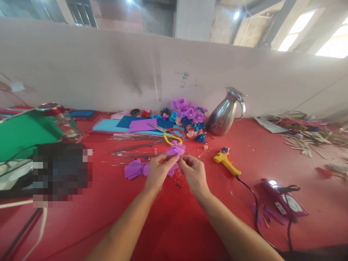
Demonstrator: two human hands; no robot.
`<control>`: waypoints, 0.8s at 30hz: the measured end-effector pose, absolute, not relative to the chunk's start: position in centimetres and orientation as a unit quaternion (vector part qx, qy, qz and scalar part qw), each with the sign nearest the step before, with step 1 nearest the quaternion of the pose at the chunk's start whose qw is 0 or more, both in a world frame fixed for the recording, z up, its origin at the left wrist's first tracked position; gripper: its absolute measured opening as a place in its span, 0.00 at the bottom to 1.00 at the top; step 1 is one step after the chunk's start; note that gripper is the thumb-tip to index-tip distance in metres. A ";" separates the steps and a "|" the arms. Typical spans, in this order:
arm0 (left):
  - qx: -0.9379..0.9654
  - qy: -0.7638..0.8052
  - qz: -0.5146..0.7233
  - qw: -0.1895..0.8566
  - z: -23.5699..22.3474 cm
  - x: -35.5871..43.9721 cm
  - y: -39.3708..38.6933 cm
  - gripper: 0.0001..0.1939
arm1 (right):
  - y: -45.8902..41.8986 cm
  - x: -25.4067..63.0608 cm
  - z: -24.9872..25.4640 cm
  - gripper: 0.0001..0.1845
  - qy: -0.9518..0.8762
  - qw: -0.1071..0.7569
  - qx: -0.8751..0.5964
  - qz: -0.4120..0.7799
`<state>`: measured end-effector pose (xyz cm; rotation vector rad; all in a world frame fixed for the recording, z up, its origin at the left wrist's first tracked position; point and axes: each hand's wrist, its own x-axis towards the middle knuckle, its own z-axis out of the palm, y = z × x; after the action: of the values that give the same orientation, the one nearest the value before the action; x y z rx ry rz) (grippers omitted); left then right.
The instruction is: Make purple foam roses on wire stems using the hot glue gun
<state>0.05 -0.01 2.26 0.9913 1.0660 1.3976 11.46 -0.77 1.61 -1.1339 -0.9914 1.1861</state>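
Observation:
Between my two hands, above the red table, is a purple paper flower with spread petals. My left hand pinches its lower edge, and my right hand pinches it from the other side with thumb and fingertips. Just behind the flower lie scissors with one yellow and one red handle. Cut purple petal pieces are spread on the table left of and behind my left hand. Thin wires lie farther left. A yellow glue gun rests on its side to the right.
Coloured sheets, a heap of finished paper flowers and a steel jug stand along the wall. A glass jar is at left. At right, a purple power strip has cords; sticks lie beyond.

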 end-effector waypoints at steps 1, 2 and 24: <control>0.393 0.434 0.582 0.564 2.4 0.0 0.0 0.10 | -0.8 11.5 1.8 0.14 -0.416 0.579 -0.480 0.512; 0.360 0.421 0.579 0.597 2.4 -0.1 0.1 0.11 | -0.8 11.5 1.9 0.13 -0.409 0.583 -0.474 0.518; 0.373 0.368 0.587 0.617 1.5 0.1 0.5 0.13 | -1.4 11.2 1.9 0.05 -0.534 0.614 -0.467 0.347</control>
<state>0.07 0.51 1.53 0.8589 0.8473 1.3501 11.25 -1.41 1.88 -1.0760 -1.2316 0.7999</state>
